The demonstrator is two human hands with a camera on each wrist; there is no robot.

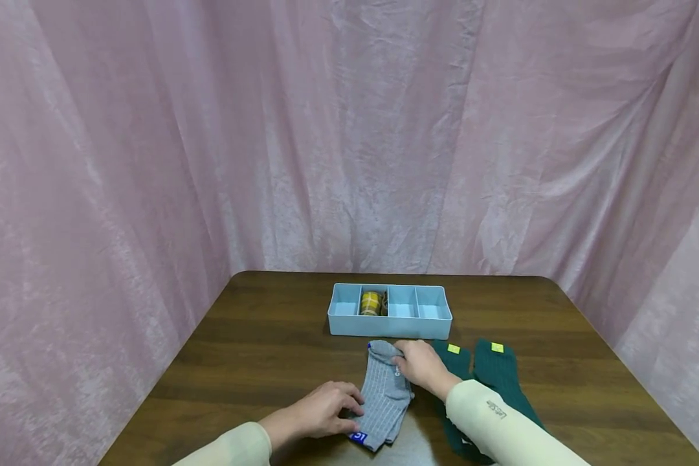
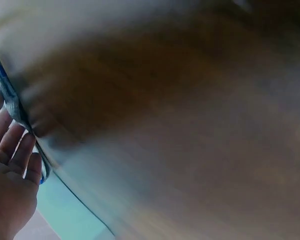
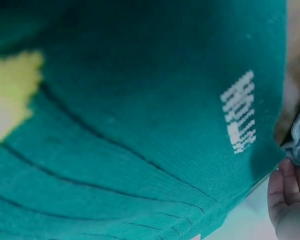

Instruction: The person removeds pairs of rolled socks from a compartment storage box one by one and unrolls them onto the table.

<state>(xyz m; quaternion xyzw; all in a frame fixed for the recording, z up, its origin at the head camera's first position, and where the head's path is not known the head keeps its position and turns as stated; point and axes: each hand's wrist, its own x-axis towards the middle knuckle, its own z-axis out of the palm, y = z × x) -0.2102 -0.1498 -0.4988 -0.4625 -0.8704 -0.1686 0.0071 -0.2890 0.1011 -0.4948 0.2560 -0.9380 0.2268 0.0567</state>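
A pair of grey ribbed socks [image 1: 386, 391], one over the other with blue marks at the ends, lies on the table between both hands. My left hand [image 1: 333, 409] touches their lower left edge with loosely bent fingers; in the left wrist view that hand [image 2: 12, 175] has its fingers spread beside the fabric. At the upper right edge, my right hand [image 1: 424, 366] rests its fingertips on the grey fabric. Green socks [image 1: 498, 372] with yellow patches lie partly under the right forearm. One green sock [image 3: 155, 115] fills most of the right wrist view.
Behind the grey socks stands a light blue divided box [image 1: 390, 327]. One compartment holds a rolled yellow patterned item [image 1: 370, 303] and a darker one beside it. The brown wooden table [image 1: 256, 343] ends at a pink curtain [image 1: 349, 142].
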